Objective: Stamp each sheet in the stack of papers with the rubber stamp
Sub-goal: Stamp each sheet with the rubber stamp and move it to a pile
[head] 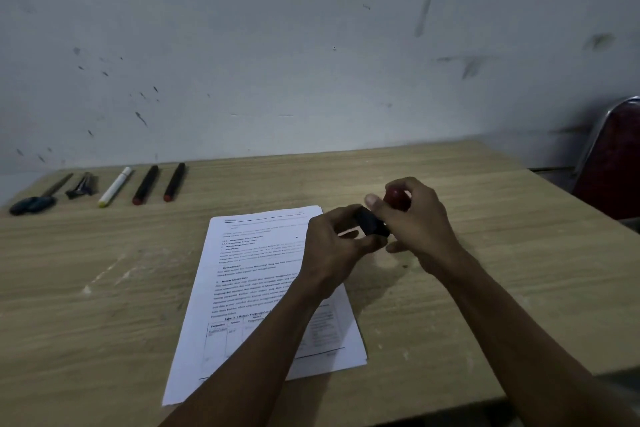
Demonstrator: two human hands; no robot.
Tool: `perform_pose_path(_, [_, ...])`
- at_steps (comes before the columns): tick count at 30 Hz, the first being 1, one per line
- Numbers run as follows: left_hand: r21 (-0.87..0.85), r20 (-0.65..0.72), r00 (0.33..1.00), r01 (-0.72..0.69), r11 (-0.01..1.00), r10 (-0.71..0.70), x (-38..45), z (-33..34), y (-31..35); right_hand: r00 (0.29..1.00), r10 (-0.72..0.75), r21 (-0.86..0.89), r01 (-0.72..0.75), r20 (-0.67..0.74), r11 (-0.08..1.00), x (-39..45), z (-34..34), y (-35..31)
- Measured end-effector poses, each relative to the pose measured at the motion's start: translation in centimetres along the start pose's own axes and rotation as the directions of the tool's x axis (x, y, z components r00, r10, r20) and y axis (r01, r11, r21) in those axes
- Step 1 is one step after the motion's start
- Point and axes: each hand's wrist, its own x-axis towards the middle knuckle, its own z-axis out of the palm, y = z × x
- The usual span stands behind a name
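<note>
Your right hand (414, 218) grips the red knob of the rubber stamp (382, 215), held above the upper right corner of the stack of papers (256, 288). Your left hand (332, 246) pinches its black base. Keep the base level, then press straight down on the top sheet.

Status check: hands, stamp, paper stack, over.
Right hand grips stamp by its red knob. Left hand holds its black base. Stamp above paper stack, not touching. Nothing in the way.
</note>
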Motion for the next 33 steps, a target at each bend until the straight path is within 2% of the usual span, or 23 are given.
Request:
perform_pose_path(3, [-0.018,0.014,1.0,-0.012,1.0,0.012,0.1,-0.2,0.1,0.998,0.03,0.016,-0.031,0.063,0.999,0.1,-0.3,0.2])
perform_pose_path(10, [0.048,0.086,0.996,-0.032,0.998,0.028,0.3,-1.0,0.7,0.998,0.048,0.072,-0.052,0.048,0.996,0.9,-0.7,0.7])
perform_pose_path(17, [0.109,0.108,0.993,-0.052,0.993,0.04,0.5,-1.8,1.1,0.98,0.157,0.21,-0.18,0.122,0.961,0.5,-1.2,0.3])
perform_pose_path(26, [0.015,0.024,1.0,-0.02,1.0,0.02,0.5,-1.9,1.2,0.952,0.247,0.399,-0.3,0.179,0.867,0.3,-1.0,0.2])
perform_pose_path(29, [0.033,0.03,0.998,-0.055,0.998,0.054,0.2,-1.5,1.4,0.939,0.244,0.375,-0.322,0.241,0.869,-0.1,-0.8,-0.1])
perform_pose_path(33, [0.033,0.049,0.997,-0.057,0.998,0.055,0.0,-1.4,1.4,0.952,0.234,0.347,-0.291,0.198,0.891,-0.2,-0.7,-0.5])
